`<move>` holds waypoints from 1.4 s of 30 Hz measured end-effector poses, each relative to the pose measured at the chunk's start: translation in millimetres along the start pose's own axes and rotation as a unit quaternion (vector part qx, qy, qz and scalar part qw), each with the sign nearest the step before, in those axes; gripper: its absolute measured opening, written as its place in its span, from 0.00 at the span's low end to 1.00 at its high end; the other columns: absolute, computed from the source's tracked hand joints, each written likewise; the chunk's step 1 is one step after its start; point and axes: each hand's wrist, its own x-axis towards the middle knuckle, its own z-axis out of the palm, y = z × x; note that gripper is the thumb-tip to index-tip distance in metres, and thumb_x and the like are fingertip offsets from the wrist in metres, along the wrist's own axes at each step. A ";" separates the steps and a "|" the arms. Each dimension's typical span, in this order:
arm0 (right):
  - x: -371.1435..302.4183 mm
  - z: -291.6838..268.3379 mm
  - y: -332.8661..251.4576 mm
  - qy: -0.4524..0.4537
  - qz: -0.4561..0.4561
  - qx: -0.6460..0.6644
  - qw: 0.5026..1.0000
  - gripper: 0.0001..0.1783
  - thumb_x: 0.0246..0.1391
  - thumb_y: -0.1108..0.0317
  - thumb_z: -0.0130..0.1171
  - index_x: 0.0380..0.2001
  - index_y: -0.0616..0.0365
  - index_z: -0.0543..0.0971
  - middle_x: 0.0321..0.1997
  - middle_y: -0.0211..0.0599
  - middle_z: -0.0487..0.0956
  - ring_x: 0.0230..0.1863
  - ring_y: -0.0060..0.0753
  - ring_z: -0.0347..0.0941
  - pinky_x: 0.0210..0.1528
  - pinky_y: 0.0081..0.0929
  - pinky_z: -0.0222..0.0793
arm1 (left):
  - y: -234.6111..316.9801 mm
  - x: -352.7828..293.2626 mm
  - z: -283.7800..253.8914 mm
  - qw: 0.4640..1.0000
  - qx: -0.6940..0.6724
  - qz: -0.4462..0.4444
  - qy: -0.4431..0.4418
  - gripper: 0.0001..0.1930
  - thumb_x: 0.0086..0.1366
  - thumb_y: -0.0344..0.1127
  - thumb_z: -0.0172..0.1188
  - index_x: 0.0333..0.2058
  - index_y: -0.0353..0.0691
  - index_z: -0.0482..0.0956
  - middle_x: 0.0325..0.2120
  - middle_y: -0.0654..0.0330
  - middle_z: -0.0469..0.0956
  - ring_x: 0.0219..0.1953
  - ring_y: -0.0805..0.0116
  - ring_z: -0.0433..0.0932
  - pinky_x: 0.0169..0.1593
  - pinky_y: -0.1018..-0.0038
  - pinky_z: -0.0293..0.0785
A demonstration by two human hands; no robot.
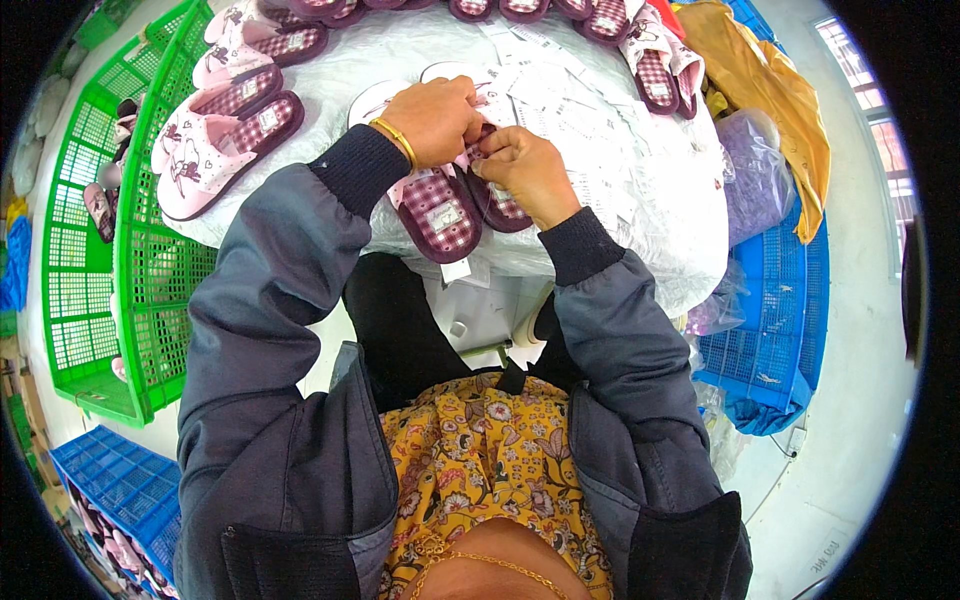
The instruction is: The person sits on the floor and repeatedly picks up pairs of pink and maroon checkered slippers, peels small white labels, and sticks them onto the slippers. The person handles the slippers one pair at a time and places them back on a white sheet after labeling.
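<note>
A pair of pink slippers lies at the table's near edge, soles toward me, with plum checked insoles. The left slipper point(437, 215) shows most of its insole; the right slipper point(508, 212) is partly covered by my fingers. My left hand point(437, 118) reaches over the slippers' uppers, fingers curled closed at the inner edge. Close beside it, my right hand point(532, 172) pinches at the gap between the two slippers. What either pinch holds is hidden. A thin strand seems to hang below the right fingers. A small white tag point(456, 269) sticks out under the left slipper.
Finished-looking slippers point(232, 140) ring the table's left and far edges. Paper label sheets point(575, 110) cover the white-wrapped tabletop point(670, 230). Green crates point(165, 300) stand left, a blue crate point(760, 340) right, with a yellow cloth point(765, 90) and a bag of purple items point(752, 175).
</note>
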 end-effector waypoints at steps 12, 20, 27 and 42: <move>-2.7 15.6 -7.2 0.089 -0.009 -0.078 0.993 0.16 0.48 0.65 0.71 0.35 0.64 0.81 0.28 0.40 0.84 0.24 0.28 0.79 0.30 0.26 0.74 | -0.4 3.0 2.0 0.999 -0.010 0.037 0.006 0.04 0.50 0.30 0.62 0.26 0.45 0.84 0.37 0.58 0.75 0.44 0.57 0.75 0.45 0.65 0.72; -5.2 13.2 -5.0 0.074 -0.066 -0.124 0.987 0.18 0.48 0.64 0.70 0.39 0.64 0.80 0.32 0.42 0.85 0.32 0.36 0.82 0.37 0.29 0.75 | 13.5 1.7 -3.7 0.992 0.092 0.081 0.005 0.07 0.53 0.28 0.61 0.32 0.38 0.81 0.40 0.52 0.73 0.44 0.52 0.76 0.45 0.62 0.75; -3.6 8.1 3.5 0.046 -0.060 -0.050 0.996 0.20 0.50 0.63 0.70 0.41 0.65 0.80 0.38 0.41 0.84 0.38 0.34 0.82 0.41 0.28 0.74 | 26.8 -4.2 -24.2 0.992 0.081 0.094 -0.002 0.13 0.52 0.28 0.61 0.38 0.36 0.78 0.44 0.53 0.71 0.47 0.51 0.74 0.47 0.63 0.76; -17.5 3.8 -8.4 -0.031 -0.070 0.346 0.935 0.07 0.61 0.71 0.60 0.41 0.61 0.79 0.35 0.25 0.78 0.34 0.15 0.70 0.40 0.15 0.66 | 36.5 -50.5 -63.7 0.977 0.067 0.093 0.179 0.07 0.54 0.28 0.59 0.34 0.40 0.78 0.48 0.56 0.73 0.51 0.53 0.71 0.55 0.63 0.69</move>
